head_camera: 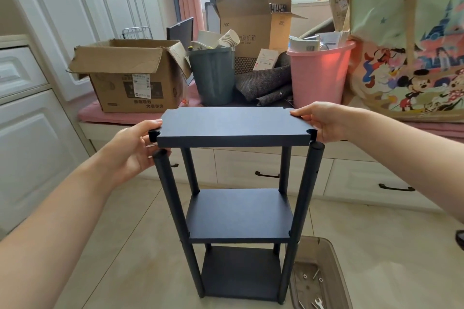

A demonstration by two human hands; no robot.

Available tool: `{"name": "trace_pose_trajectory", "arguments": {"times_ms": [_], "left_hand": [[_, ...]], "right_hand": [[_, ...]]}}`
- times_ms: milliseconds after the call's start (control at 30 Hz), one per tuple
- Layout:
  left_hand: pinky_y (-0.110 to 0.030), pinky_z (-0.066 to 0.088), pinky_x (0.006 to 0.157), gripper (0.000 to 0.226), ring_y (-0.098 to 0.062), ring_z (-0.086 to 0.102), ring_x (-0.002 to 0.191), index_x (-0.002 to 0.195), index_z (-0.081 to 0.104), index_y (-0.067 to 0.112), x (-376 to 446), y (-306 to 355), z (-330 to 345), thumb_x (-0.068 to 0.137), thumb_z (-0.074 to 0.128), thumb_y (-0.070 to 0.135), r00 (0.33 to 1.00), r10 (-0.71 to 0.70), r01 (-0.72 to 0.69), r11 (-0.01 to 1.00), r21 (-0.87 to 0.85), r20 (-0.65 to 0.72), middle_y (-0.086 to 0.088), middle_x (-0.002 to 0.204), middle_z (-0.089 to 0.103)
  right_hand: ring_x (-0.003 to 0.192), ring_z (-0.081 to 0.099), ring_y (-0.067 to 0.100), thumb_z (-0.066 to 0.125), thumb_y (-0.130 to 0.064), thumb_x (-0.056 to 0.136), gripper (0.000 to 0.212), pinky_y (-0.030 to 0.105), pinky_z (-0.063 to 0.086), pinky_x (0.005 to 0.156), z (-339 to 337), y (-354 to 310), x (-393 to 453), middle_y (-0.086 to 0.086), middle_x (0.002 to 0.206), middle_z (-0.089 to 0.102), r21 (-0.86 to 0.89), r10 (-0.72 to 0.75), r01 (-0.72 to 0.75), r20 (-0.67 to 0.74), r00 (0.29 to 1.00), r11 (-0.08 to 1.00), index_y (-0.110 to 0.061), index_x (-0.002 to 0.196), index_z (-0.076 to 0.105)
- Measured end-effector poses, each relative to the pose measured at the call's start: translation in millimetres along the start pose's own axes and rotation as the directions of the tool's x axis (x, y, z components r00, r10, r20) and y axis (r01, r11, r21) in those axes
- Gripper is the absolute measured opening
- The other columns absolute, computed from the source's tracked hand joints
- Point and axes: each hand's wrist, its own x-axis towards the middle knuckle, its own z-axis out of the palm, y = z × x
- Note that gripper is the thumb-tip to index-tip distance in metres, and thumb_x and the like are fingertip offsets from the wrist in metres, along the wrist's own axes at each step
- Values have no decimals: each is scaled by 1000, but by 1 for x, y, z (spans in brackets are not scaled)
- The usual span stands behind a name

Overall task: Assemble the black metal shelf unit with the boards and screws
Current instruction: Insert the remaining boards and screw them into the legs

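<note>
- The left hand [136, 147] grips the top board [229, 125] at 9 o'clock; the right hand [324, 120] pinches its 3 o'clock end.
- Board's long axis runs left-right, level above the upright shelf unit [239, 216] on the floor.

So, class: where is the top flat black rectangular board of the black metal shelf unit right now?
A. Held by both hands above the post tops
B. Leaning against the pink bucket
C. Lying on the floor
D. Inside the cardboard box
A: the left hand and right hand hold the top flat black rectangular board at its ends, just above the tops of the near black metal posts.
</note>
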Motion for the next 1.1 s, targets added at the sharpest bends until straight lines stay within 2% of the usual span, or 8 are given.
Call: {"name": "trace_pose_trajectory", "arguments": {"times_ms": [100,200,300,433,600,700,867,1100], "left_hand": [[-29,59,59,26,-14,72,66,117,60,17,1,-1,2,96,63,31,1000,-3,4,1000,17,-13,0,74,76],[-30,58,64,25,-15,70,68,115,62,18,1,-2,5,95,65,31,999,-6,7,1000,30,-36,-1,79,74],[-29,58,61,26,-15,69,67,116,61,17,1,-1,7,94,65,30,999,-23,24,999,30,-36,-4,87,71],[-29,60,62,29,-14,71,63,119,60,15,1,1,7,94,64,27,998,-65,65,997,31,-4,-4,81,73],[-30,60,70,40,-16,68,71,126,57,11,2,3,4,90,64,27,987,-150,147,988,54,64,-7,92,69],[-30,60,64,39,-19,67,68,124,56,9,1,-1,2,89,63,26,980,-187,183,981,63,68,-11,97,63],[-33,60,64,43,-17,63,63,128,54,9,1,-8,3,90,64,27,985,-156,155,988,19,70,-12,102,57],[-31,58,60,33,-15,59,59,122,57,12,-1,-9,8,96,61,31,991,-128,123,989,80,48,-8,92,58]], "right_hand": [[50,69,15,57,-20,97,16,23,55,43,-2,-1,1,5,65,72,-4,12,-12,1,1000,1000,-5,96,61],[47,67,14,57,-20,98,14,21,50,38,-3,1,3,4,60,70,-35,10,-11,-19,1000,999,-6,97,60],[45,66,13,56,-20,98,13,19,47,37,-5,3,4,2,57,69,-42,6,-7,-22,1000,999,-8,96,60],[48,68,13,58,-20,97,14,21,51,41,-7,1,6,3,60,70,-44,2,-3,-27,1000,999,-6,96,61],[47,67,13,61,-23,94,18,20,52,41,-10,-5,6,3,60,70,-85,11,-14,-39,999,996,-6,97,61],[44,65,12,60,-20,96,14,19,49,37,-8,-3,8,2,56,68,-97,10,-15,-50,999,995,-6,95,60],[44,65,11,59,-21,96,14,19,50,38,-10,5,11,1,58,68,-65,23,-25,-34,999,998,-7,94,60],[46,66,11,58,-21,97,13,20,52,41,-12,6,14,1,60,69,-50,5,-7,-37,999,999,-8,96,61]]}}
